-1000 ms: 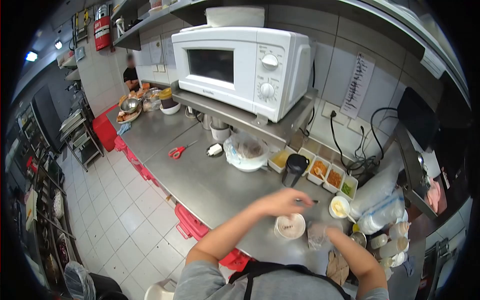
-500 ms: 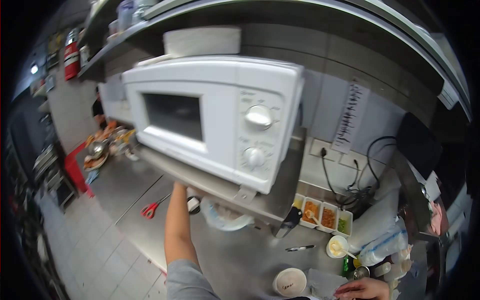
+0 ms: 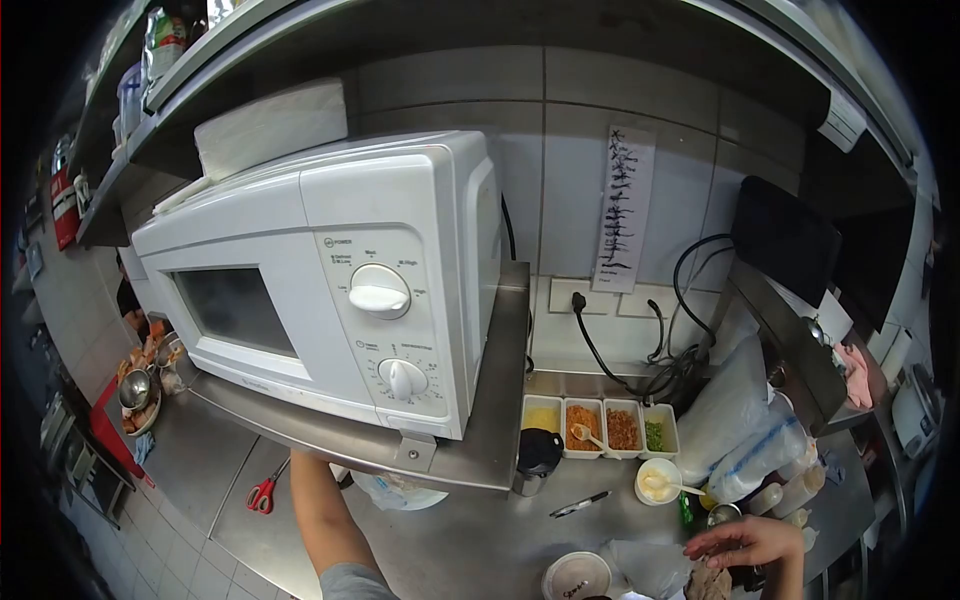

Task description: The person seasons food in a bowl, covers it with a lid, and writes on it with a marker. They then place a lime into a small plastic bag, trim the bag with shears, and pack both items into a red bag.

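My left forearm (image 3: 328, 512) reaches under the steel shelf (image 3: 505, 440) that carries the white microwave (image 3: 390, 210). The left hand itself is hidden beneath that shelf, close to a clear plastic bag (image 3: 400, 494) and to the left of a dark-lidded container (image 3: 538, 460). At the lower right, my right hand (image 3: 745, 543) hovers with fingers stretched out and apart, holding nothing. It is over a crumpled brown item (image 3: 708, 580), with a clear plastic sheet or bag (image 3: 648, 568) at its left. A lidded tub with writing on top (image 3: 577, 577) stands left of that.
Red-handled scissors (image 3: 262, 495) and a pen (image 3: 580, 504) lie on the steel counter. Small trays of chopped toppings (image 3: 622, 428) line the back, with a white cup with a spoon (image 3: 657, 482) in front. Black cables (image 3: 665, 375) hang by the wall sockets.
The view has swung right, so the microwave sits further left. My right hand has lifted and its fingers have spread, uncovering the brown item. My left arm stays under the shelf.
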Demonstrator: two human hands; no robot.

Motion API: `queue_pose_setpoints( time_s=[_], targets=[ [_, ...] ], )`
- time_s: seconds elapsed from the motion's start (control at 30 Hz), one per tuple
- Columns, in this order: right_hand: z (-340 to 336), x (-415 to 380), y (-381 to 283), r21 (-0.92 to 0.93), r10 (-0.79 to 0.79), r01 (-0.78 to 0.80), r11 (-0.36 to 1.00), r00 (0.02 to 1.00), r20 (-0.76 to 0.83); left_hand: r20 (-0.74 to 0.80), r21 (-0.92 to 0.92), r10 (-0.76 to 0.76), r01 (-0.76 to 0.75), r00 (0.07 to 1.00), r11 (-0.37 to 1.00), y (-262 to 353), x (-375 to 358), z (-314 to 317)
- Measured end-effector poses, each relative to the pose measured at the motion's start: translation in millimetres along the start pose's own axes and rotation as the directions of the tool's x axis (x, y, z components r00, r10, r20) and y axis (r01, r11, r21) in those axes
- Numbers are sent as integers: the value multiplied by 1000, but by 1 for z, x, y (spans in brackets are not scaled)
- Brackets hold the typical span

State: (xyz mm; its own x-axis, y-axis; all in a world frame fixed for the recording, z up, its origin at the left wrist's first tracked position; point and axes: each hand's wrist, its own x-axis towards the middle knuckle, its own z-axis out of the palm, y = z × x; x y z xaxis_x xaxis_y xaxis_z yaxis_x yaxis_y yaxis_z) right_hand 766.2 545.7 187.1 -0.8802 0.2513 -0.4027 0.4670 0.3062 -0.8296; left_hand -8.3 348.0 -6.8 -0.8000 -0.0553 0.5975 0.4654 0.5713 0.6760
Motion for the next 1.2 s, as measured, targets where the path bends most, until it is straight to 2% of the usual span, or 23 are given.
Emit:
queue_pose_setpoints(
  time_s=[0.1,0.17,0.27,0.37,0.4,0.47,0.5,0.53,0.57,0.6,0.63,0.67,0.73,0.8,0.83,0.9,0.97,1.0,1.03,1.07,1.1,1.17,1.2],
  targets=[
    [-1,-2,-5,-100,-112,112,989,994,7,-306,-447,-76,-73,949,892,-2,-10,-19],
    [-1,-6,-2,-122,-174,173,977,985,-1,-496,-602,-161,-205,853,771,1,-25,-46],
    [1,-14,-3,-131,-247,246,960,969,5,-507,-266,-298,181,809,947,59,-94,-134],
    [1,-16,9,-169,-362,362,917,931,31,-392,-554,-351,87,851,828,103,-188,-193],
    [3,-12,10,-183,-456,456,871,889,45,-334,-559,-280,50,900,828,104,-216,-208],
    [12,-2,8,-198,-628,621,759,778,32,-385,-565,-21,-217,923,796,167,-269,-230],
    [20,2,5,-207,-703,689,695,711,7,-171,-651,14,-123,985,749,204,-299,-246],
    [29,3,-4,-163,-695,681,714,717,-52,-100,-598,204,-223,974,770,243,-323,-256],
    [38,3,-11,-124,-686,675,727,720,-107,73,-711,297,-159,952,685,272,-351,-263],
    [49,4,-14,-91,-676,671,736,721,-150,-33,-611,615,-502,788,612,305,-367,-263],
    [57,6,-15,-64,-669,671,739,719,-191,97,-704,677,-431,730,565,338,-387,-273],
    [61,5,-13,-41,-663,674,738,712,-230,84,-768,773,-454,628,452,368,-398,-276],
    [59,-4,1,-50,-590,601,798,761,-270,168,-852,827,-343,537,396,396,-420,-271],
    [48,-14,16,-102,-556,558,824,757,-343,158,-848,807,-341,569,406,421,-431,-267],
    [44,-19,27,5,-515,572,820,742,-430,151,-848,798,-338,583,408,429,-435,-267],
    [34,-21,54,214,-397,671,710,632,-666,367,-738,787,-359,496,571,420,-446,-265],
    [25,0,96,141,-448,731,668,546,-708,611,-569,685,-381,396,728,421,-457,-268],
    [25,3,110,106,-468,753,649,506,-724,677,-539,660,-392,326,746,413,-462,-261],
    [31,4,108,-55,-462,642,765,487,-741,735,-508,627,-406,256,760,398,-469,-244],
    [40,9,106,-162,-531,627,762,461,-711,786,-477,590,-425,185,769,387,-472,-230],
    [50,18,106,-268,-596,608,748,435,-675,797,-496,577,-351,179,794,379,-475,-221],
    [72,40,115,-158,-600,708,688,434,-672,814,-529,560,-202,157,825,373,-474,-209],
    [79,47,123,-183,-607,683,707,453,-653,872,-465,475,-101,117,879,381,-469,-216]
  ],
)
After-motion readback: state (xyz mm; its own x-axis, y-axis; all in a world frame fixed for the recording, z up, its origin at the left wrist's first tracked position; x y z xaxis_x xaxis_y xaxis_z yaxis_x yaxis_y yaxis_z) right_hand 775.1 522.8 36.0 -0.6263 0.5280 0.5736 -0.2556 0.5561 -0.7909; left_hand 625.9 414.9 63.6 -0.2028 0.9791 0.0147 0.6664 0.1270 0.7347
